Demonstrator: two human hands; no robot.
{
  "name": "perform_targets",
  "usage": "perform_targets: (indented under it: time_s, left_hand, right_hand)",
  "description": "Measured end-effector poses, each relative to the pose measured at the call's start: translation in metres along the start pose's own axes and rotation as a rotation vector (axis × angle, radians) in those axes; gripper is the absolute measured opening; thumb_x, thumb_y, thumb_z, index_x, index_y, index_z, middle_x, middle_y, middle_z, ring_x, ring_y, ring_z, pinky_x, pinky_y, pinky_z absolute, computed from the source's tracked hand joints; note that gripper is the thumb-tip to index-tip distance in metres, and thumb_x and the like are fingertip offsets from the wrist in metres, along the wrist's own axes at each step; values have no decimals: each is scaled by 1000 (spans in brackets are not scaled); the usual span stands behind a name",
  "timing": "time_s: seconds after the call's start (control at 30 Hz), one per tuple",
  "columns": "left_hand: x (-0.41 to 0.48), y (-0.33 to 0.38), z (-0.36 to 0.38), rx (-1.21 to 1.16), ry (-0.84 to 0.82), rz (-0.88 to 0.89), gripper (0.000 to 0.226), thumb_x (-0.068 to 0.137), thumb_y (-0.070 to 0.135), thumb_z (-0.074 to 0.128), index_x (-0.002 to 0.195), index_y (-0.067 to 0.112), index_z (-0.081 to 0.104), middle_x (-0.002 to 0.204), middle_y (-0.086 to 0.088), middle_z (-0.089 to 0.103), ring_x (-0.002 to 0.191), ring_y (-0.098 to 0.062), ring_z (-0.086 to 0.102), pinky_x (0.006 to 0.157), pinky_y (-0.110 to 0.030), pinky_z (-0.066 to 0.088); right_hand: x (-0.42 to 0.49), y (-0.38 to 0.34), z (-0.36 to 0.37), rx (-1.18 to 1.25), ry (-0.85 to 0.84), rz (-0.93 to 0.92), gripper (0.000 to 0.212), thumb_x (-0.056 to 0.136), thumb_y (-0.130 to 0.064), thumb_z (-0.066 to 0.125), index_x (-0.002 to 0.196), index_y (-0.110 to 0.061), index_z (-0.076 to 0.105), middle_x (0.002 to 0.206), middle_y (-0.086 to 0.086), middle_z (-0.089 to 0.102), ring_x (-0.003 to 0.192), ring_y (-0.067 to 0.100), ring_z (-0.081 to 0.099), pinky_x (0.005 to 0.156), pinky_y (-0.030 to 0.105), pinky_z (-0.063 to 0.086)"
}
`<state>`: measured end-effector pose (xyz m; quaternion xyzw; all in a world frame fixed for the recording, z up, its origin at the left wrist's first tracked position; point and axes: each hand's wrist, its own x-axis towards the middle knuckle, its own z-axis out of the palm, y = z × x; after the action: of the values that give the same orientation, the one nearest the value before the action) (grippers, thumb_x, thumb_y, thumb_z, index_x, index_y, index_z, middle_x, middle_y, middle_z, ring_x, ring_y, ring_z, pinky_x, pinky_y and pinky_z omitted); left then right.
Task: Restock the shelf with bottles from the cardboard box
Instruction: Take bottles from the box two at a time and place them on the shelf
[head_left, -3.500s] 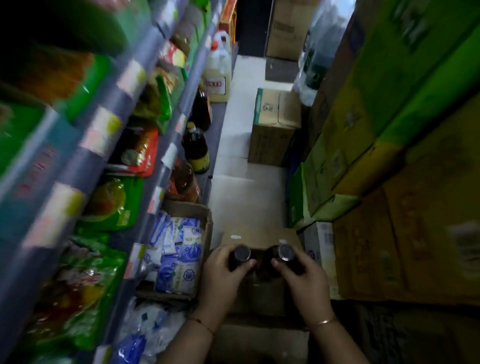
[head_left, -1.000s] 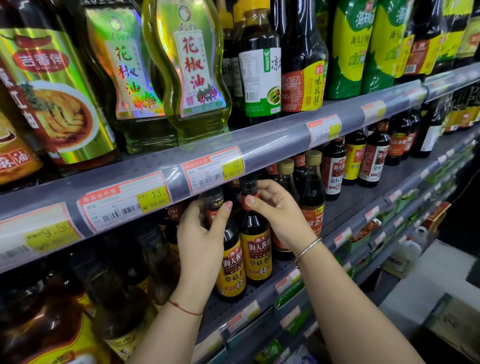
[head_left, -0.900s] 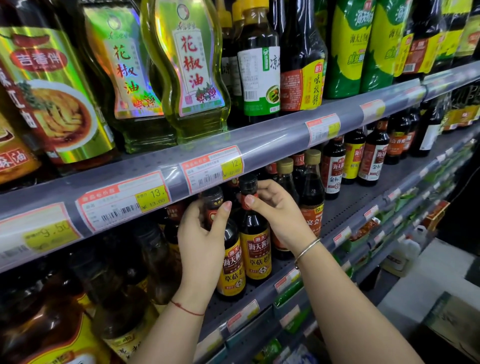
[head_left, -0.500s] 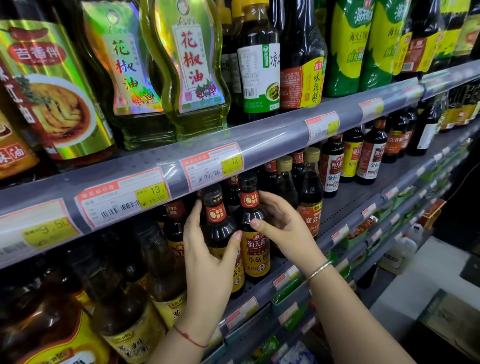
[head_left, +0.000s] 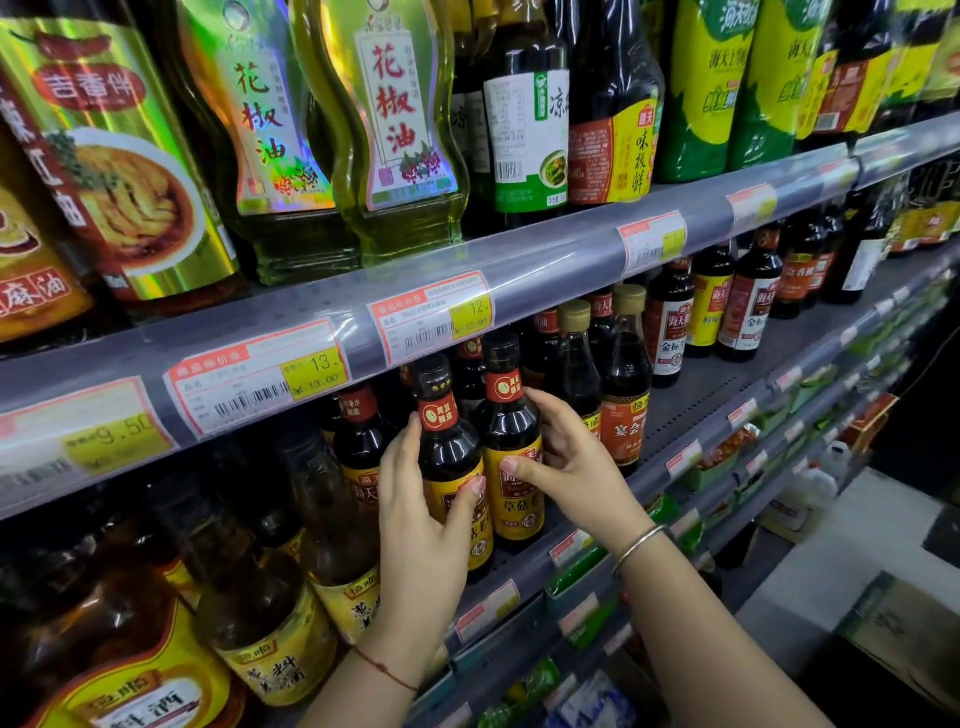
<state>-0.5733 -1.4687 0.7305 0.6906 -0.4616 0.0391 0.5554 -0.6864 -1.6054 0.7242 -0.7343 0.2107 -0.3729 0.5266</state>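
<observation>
Two dark soy sauce bottles with red neck bands and yellow labels stand side by side at the front of the middle shelf (head_left: 691, 400). My left hand (head_left: 421, 514) wraps around the left bottle (head_left: 449, 447), thumb across its label. My right hand (head_left: 566, 462) cups the right bottle (head_left: 511, 431) from its right side, thumb on the yellow label. Both bottles rest upright on the shelf. A cardboard box (head_left: 904, 629) shows at the lower right, on the floor.
More dark bottles stand behind and on both sides of the two. The upper shelf's price rail (head_left: 426, 317) hangs just above the bottle caps. Gold-capped vinegar bottles (head_left: 623, 374) stand right of my right hand. Bare shelf lies further right. Lower shelves hold green packets.
Since the box, both bottles went up onto the middle shelf. Over the last second my hands slid from the bottle necks down to their bodies.
</observation>
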Motion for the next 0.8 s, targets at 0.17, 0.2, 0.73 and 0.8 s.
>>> perform_targets:
  time_s: [0.17,0.2,0.73,0.8]
  left_hand:
    - [-3,-1,0,-25,15,-27,81,81,34,65,138,57,13,149,20,28,139,2,24,113,-30,28]
    - [-4,0,0,-37,23,-37,80,80,39,64,138,59,12,148,26,26,139,5,22,113,-28,27]
    - [-22,35,-8,-174,-25,119,43,83,34,61,124,40,48,121,21,45,110,-2,51,90,-9,39]
    - [-25,37,0,-205,-130,120,37,85,33,60,121,33,53,117,22,48,106,-2,52,88,-9,40]
  right_hand:
    - [-1,-3,2,-2,5,12,72,76,-23,77,128,-56,39,124,-46,47,117,-20,44,86,4,43]
    - [-2,-3,2,2,10,13,73,77,-23,77,129,-56,38,126,-44,47,120,-17,44,90,7,44]
    - [-51,-23,-1,-113,298,31,54,77,-41,72,127,-42,51,128,-15,59,118,-4,53,98,22,46]
    - [-64,-26,-6,-173,364,33,47,80,-32,72,124,-37,56,123,-13,61,116,-3,55,96,19,47]
